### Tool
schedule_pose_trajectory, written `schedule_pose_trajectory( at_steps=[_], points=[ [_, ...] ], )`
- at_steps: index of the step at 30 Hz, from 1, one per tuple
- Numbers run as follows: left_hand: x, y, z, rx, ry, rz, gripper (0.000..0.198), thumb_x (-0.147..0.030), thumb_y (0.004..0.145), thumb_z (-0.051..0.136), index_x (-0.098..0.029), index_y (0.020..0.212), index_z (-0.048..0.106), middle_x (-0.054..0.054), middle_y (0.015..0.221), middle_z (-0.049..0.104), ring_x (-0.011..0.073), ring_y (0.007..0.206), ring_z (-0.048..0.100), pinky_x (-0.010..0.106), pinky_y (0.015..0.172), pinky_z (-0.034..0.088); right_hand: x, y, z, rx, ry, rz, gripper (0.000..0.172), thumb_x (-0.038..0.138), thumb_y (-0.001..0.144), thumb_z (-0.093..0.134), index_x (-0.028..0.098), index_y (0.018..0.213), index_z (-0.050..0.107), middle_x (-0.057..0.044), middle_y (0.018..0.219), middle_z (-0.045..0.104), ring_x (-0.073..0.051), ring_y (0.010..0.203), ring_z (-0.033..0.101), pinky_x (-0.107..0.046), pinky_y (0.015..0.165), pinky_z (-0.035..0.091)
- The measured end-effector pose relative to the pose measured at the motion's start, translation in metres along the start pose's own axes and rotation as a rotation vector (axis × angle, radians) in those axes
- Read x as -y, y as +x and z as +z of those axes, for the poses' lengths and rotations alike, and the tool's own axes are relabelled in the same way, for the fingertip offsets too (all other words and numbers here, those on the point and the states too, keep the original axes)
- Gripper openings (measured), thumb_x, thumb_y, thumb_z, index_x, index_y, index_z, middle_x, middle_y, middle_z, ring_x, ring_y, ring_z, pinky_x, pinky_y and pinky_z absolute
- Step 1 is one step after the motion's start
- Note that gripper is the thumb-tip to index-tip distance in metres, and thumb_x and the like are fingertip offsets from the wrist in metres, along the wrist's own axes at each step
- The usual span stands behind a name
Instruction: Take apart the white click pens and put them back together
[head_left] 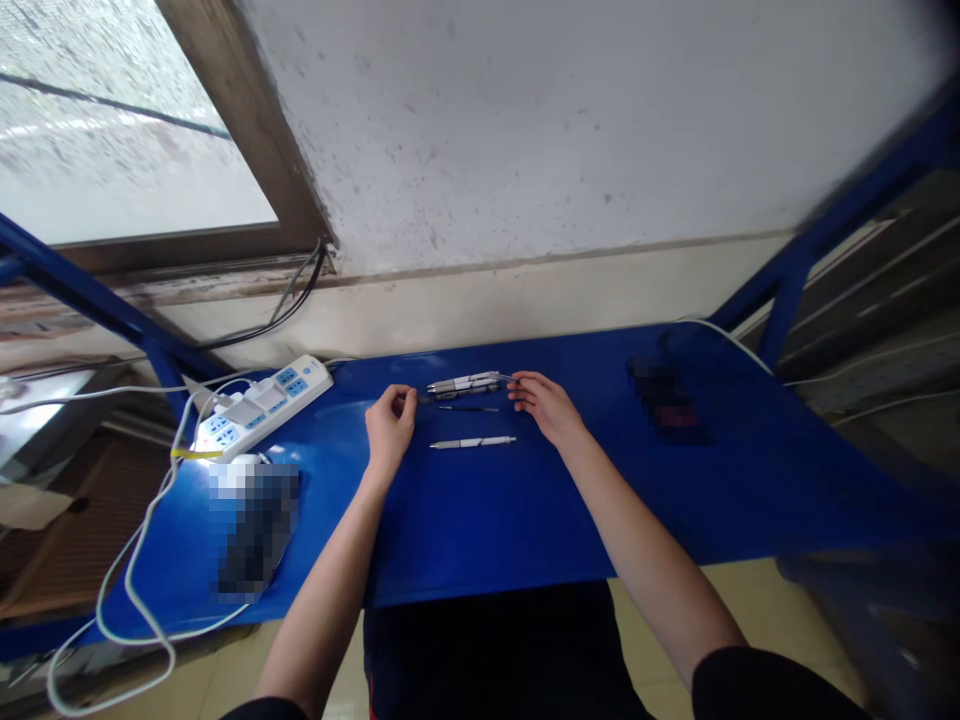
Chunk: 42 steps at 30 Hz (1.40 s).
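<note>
Left hand (390,430), curled, hold unclear; right hand (546,407), half open, hold unclear, just beside white pens (465,383), print unreadable, on blue tabletop (480,530).

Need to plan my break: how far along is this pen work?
Done: one white pen lies whole, apart. In hand: the right hand touches the tips of the stacked pens, the left hand beside their other end. Left: those stacked pens and a thin dark pen.

- Pens (472,442) — on surface (480,520), between left hand (390,430) and right hand (546,408)
- Power strip (262,408) — surface's left end
- Blurred object (259,530) — before strip
- Second blurred object (667,400) — right of pens
</note>
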<state>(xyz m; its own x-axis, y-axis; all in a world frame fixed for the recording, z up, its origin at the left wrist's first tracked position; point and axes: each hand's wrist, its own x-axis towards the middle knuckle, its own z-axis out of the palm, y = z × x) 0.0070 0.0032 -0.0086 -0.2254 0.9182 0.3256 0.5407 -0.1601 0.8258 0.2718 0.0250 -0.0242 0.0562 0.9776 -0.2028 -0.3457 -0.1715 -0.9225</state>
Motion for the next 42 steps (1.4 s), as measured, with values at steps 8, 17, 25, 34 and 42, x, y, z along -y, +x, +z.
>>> schedule_pose_trajectory(
  at_steps=[8, 17, 25, 34, 42],
  points=[
    [0.012, 0.007, 0.010, 0.188, -0.611, -0.327, 0.030, -0.041, 0.070, 0.070, -0.018, 0.082, 0.053, 0.005, 0.081, 0.068, 0.0137, 0.069, 0.063, 0.023, 0.058, 0.044, 0.001, -0.003, 0.005, 0.041, 0.040, 0.036, 0.027, 0.034, 0.059, 0.081, 0.020, 0.079, 0.069, -0.003, 0.074, 0.066, -0.016, 0.070, 0.061, -0.026, 0.056, 0.046],
    [0.012, 0.007, 0.009, 0.308, -0.789, -0.458, 0.031, -0.037, 0.078, 0.066, -0.017, 0.100, 0.059, 0.009, 0.094, 0.070, 0.0150, 0.075, 0.067, 0.027, 0.064, 0.051, -0.002, -0.004, 0.005, 0.194, 0.087, 0.128, 0.024, 0.033, 0.071, 0.074, 0.019, 0.091, 0.073, -0.004, 0.076, 0.066, -0.016, 0.069, 0.060, -0.027, 0.058, 0.048],
    [0.008, 0.006, 0.009, 0.294, -0.949, -0.529, 0.039, -0.024, 0.071, 0.075, -0.016, 0.107, 0.062, 0.005, 0.088, 0.069, 0.0116, 0.074, 0.065, 0.021, 0.064, 0.049, 0.000, -0.005, 0.007, 0.203, 0.075, 0.132, 0.019, 0.026, 0.079, 0.063, 0.018, 0.093, 0.071, -0.006, 0.078, 0.069, -0.017, 0.071, 0.064, -0.027, 0.058, 0.049],
    [0.000, 0.003, 0.007, 0.316, -0.898, -0.466, 0.037, -0.029, 0.065, 0.080, -0.017, 0.098, 0.067, 0.004, 0.090, 0.068, 0.0149, 0.084, 0.065, 0.023, 0.071, 0.051, 0.003, -0.007, 0.009, 0.203, 0.051, 0.149, 0.017, 0.027, 0.086, 0.055, 0.018, 0.093, 0.068, -0.007, 0.081, 0.070, -0.017, 0.073, 0.067, -0.028, 0.059, 0.050],
    [0.007, 0.004, 0.010, 0.317, -0.800, -0.419, 0.041, -0.033, 0.066, 0.078, -0.016, 0.101, 0.064, 0.005, 0.093, 0.069, 0.0129, 0.078, 0.064, 0.021, 0.063, 0.047, 0.000, -0.007, 0.008, 0.154, -0.005, 0.093, 0.020, 0.027, 0.074, 0.071, 0.020, 0.093, 0.066, -0.006, 0.084, 0.070, -0.018, 0.075, 0.067, -0.027, 0.058, 0.050]
  ],
)
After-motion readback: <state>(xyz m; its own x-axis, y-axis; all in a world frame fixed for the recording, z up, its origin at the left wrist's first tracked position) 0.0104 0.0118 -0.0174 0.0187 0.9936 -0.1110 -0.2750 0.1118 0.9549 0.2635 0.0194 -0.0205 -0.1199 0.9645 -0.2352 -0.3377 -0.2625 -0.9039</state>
